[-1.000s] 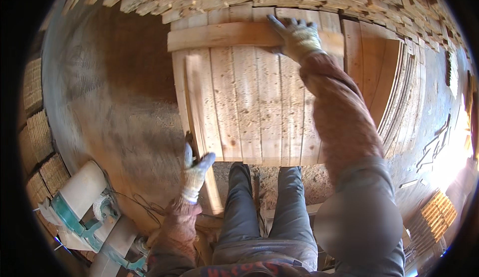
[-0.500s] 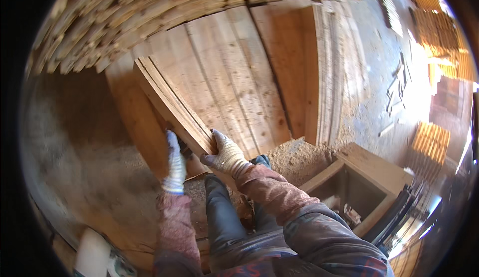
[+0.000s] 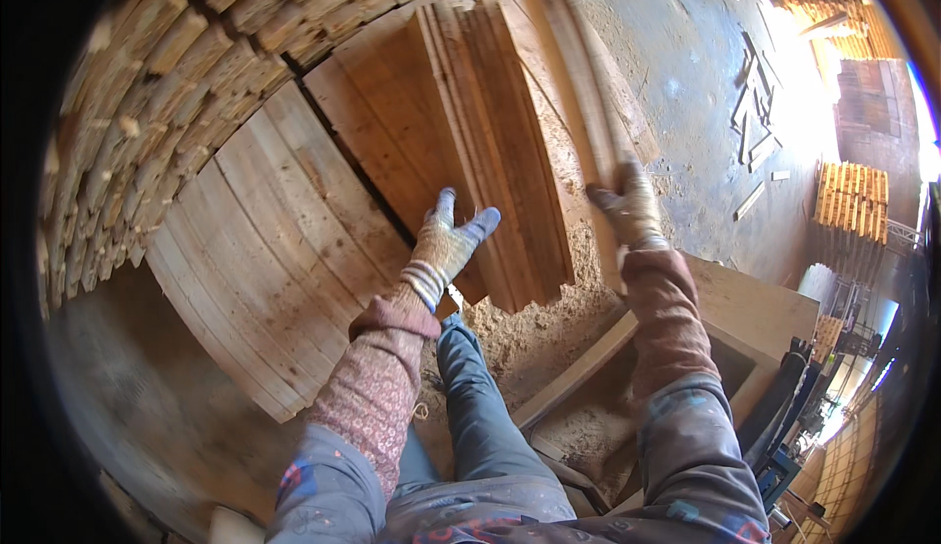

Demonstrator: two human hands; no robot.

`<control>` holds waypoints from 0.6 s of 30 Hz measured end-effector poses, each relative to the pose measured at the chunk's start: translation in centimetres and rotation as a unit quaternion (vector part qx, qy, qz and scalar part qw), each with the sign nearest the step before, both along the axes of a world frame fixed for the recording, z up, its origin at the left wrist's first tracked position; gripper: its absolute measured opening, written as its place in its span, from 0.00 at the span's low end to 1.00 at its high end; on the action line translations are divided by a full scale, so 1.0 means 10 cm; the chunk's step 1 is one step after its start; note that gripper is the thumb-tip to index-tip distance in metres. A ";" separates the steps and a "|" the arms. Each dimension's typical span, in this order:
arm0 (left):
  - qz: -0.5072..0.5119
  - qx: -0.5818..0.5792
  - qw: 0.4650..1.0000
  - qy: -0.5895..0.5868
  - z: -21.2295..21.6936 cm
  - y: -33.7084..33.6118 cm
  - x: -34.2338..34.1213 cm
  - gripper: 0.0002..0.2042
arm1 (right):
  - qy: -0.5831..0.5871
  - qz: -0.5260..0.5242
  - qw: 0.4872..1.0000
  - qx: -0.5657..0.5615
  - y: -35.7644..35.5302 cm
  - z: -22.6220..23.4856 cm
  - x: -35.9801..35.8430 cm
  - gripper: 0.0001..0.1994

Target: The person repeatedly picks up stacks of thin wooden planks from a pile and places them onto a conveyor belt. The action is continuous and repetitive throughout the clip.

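My left hand [image 3: 443, 245], in a pale knit glove with bluish fingertips, is open, thumb and fingers spread. It hovers by the near end of a row of brown boards [image 3: 505, 162] standing on edge, touching none that I can make out. On the right, my gloved right hand [image 3: 629, 209] is closed around the near part of a pale wooden board [image 3: 578, 78], blurred by motion; it may be more than one piece. Beneath the standing boards lies a platform of wide planks [image 3: 260, 250].
Rough timber is stacked [image 3: 147, 132] along the far left. Sawdust [image 3: 520, 343] covers the ground near my legs, beside a wooden box frame [image 3: 578, 372]. Loose wood strips [image 3: 755, 103] lie on the grey floor to the right, before a slatted wood stack [image 3: 851, 196].
The view has swung right. Both hands had been at boards on the platform's left end; now the left hand is empty, and the right holds a board right of the standing row.
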State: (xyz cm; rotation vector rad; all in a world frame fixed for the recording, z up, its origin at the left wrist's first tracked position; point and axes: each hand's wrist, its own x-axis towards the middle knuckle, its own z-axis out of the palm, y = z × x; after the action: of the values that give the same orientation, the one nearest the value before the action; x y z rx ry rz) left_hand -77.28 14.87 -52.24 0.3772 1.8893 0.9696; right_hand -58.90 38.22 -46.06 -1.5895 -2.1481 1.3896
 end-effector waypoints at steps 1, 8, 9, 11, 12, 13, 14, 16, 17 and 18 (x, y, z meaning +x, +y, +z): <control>0.011 -0.031 0.999 0.020 -0.09 0.11 0.02 0.54 | 0.008 0.003 0.998 -0.067 0.00 -0.15 -0.06 0.37; 0.040 -0.060 0.997 0.017 -0.14 0.61 0.17 0.41 | -0.063 0.072 0.995 0.009 0.09 -0.75 -0.14 0.56; 0.051 -0.030 0.998 0.014 -0.10 0.61 0.19 0.40 | -0.071 0.070 0.995 -0.003 0.08 -0.58 -0.21 0.55; 0.034 0.000 0.999 0.032 -0.03 0.70 0.20 0.38 | -0.045 0.043 0.998 0.002 0.14 -0.72 -0.10 0.52; 0.012 -0.008 0.998 0.054 0.00 0.72 0.19 0.37 | -0.032 0.035 0.999 -0.001 0.14 -0.70 -0.11 0.51; -0.009 -0.017 0.997 0.074 0.02 0.75 0.19 0.36 | -0.020 0.030 0.999 -0.004 0.19 -0.63 -0.06 0.46; -0.021 0.032 0.997 0.061 0.11 0.84 0.18 0.32 | 0.057 -0.006 0.998 -0.029 0.22 -0.58 -0.01 0.38; -0.069 0.041 0.984 0.161 0.18 1.03 0.17 0.28 | 0.089 -0.031 0.995 -0.033 0.34 -0.38 0.01 0.25; -0.023 0.126 0.979 0.157 0.16 1.11 0.18 0.30 | 0.091 -0.064 0.992 -0.051 0.43 -0.43 0.07 0.20; -0.077 0.027 0.983 0.162 0.07 1.17 0.18 0.34 | 0.034 -0.041 0.998 -0.031 0.51 -0.43 0.04 0.17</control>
State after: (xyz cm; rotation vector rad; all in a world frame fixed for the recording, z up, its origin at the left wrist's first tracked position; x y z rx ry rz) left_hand -75.43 26.55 -51.57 0.7394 2.0895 0.8967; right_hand -58.53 43.30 -50.36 -1.6075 -1.9978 1.4765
